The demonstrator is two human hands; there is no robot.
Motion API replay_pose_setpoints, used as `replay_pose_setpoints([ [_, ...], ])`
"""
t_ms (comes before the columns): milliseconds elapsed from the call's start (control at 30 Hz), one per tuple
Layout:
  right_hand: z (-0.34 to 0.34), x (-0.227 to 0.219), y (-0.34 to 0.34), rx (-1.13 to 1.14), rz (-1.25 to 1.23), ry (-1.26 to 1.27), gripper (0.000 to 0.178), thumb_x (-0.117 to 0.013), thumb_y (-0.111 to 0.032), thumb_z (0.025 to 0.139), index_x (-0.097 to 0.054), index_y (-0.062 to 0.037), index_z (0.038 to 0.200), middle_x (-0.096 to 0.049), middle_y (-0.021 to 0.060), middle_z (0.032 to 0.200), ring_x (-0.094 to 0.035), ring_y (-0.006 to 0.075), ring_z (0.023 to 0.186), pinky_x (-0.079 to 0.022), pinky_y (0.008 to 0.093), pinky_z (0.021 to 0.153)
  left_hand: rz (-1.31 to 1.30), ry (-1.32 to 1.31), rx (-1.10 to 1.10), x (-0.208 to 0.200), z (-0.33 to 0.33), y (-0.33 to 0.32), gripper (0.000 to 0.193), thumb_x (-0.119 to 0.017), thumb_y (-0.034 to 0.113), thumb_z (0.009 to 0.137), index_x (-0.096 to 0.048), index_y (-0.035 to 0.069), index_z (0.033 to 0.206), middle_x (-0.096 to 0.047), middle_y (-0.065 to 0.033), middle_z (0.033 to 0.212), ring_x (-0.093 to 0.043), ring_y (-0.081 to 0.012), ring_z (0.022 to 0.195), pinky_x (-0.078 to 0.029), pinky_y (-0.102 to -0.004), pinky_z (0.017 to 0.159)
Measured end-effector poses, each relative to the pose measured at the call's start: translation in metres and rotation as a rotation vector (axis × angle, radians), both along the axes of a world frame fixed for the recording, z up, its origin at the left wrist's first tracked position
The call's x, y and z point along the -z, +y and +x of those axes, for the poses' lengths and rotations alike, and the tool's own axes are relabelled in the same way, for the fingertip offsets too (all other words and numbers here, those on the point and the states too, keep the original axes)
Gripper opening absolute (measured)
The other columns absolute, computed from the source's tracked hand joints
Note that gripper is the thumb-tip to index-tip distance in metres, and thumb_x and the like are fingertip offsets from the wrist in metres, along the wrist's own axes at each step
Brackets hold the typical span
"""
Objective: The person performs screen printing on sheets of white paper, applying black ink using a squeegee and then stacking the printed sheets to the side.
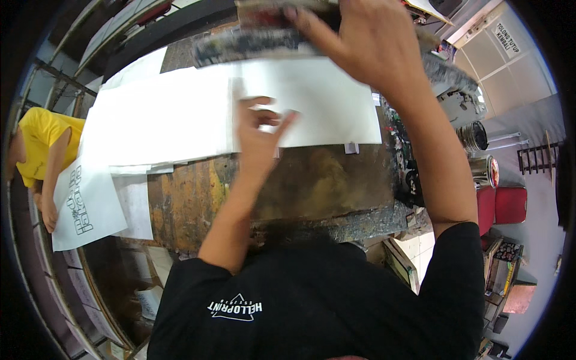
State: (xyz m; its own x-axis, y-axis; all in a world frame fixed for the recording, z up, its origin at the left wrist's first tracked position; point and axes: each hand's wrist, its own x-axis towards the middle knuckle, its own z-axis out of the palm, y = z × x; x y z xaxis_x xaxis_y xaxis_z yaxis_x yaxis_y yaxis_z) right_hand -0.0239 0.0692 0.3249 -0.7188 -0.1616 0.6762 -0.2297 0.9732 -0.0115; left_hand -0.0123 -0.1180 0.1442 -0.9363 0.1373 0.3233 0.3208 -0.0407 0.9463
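Note:
My left hand [261, 129], blurred by motion, is over the white sheets. Its fingers are curled, with the thumb apart and nothing visible between them. It is beside the right edge of a stack of white paper [162, 114]. Right of that edge, another white sheet [330, 102] lies flat on the paint-stained table [324, 180]. At the far side, my right hand [378, 45] grips a paint-crusted screen printing frame [252, 47], raised at the table's back. The thumb shows against the frame; the other fingers are mostly out of the picture.
At the left, a person in a yellow shirt [48, 141] holds a white sheet with black outlined print [90, 207]. Small light tabs [351, 148] lie along the near paper edge. Paint cans [483, 171] and a red chair [510, 205] stand to the right.

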Motion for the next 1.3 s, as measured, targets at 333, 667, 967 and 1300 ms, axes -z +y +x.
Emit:
replay_pose_setpoints([
  [333, 0.107, 0.198, -0.018, -0.102, -0.011, -0.681, 0.043, -0.081, -0.035, 0.087, -0.071, -0.0145, 0.124, -0.067, 0.0079, 0.117, -0.063, 0.0317, 0.109, -0.051, 0.0478, 0.094, -0.783, 0.02, -0.007, 0.068, 0.041, -0.104, 0.11, -0.098, 0.052, 0.069, -0.055, -0.002, 0.154, -0.078, -0.0142, 0.098, -0.076, -0.0292, 0.092, -0.058, -0.0396, 0.08],
  [667, -0.093, 0.253, 0.042, -0.045, 0.003, -0.441, 0.035, -0.078, -0.04, 0.092, -0.068, -0.0134, 0.112, -0.068, 0.0086, 0.11, -0.067, 0.0328, 0.104, -0.059, 0.0476, 0.08, -0.85, 0.136, -0.022, 0.1, 0.04, -0.114, 0.12, -0.097, 0.06, 0.063, -0.054, -0.002, 0.156, -0.07, -0.0124, 0.081, -0.066, -0.0299, 0.07, -0.052, -0.0407, 0.065],
  [967, -0.211, 0.224, 0.093, -0.139, 0.072, -0.467, 0.04, -0.064, -0.054, 0.101, -0.07, -0.0167, 0.116, -0.075, 0.0121, 0.103, -0.073, 0.037, 0.101, -0.058, 0.0529, 0.083, -0.694, 0.157, -0.014, 0.102, 0.043, -0.111, 0.121, -0.097, 0.052, 0.066, -0.047, -0.005, 0.16, -0.072, -0.0121, 0.084, -0.07, -0.0285, 0.073, -0.055, -0.0392, 0.068],
  [1300, 0.068, 0.143, -0.002, -0.139, -0.124, -0.614, 0.035, -0.073, -0.035, 0.095, -0.059, -0.0058, 0.108, -0.062, 0.0148, 0.098, -0.067, 0.0363, 0.098, -0.056, 0.0495, 0.077, -0.157, -0.123, 0.034, 0.059, 0.045, -0.093, 0.101, -0.1, 0.02, 0.078, -0.046, -0.009, 0.159, -0.076, -0.0138, 0.119, -0.073, -0.0208, 0.104, -0.059, -0.0334, 0.091],
])
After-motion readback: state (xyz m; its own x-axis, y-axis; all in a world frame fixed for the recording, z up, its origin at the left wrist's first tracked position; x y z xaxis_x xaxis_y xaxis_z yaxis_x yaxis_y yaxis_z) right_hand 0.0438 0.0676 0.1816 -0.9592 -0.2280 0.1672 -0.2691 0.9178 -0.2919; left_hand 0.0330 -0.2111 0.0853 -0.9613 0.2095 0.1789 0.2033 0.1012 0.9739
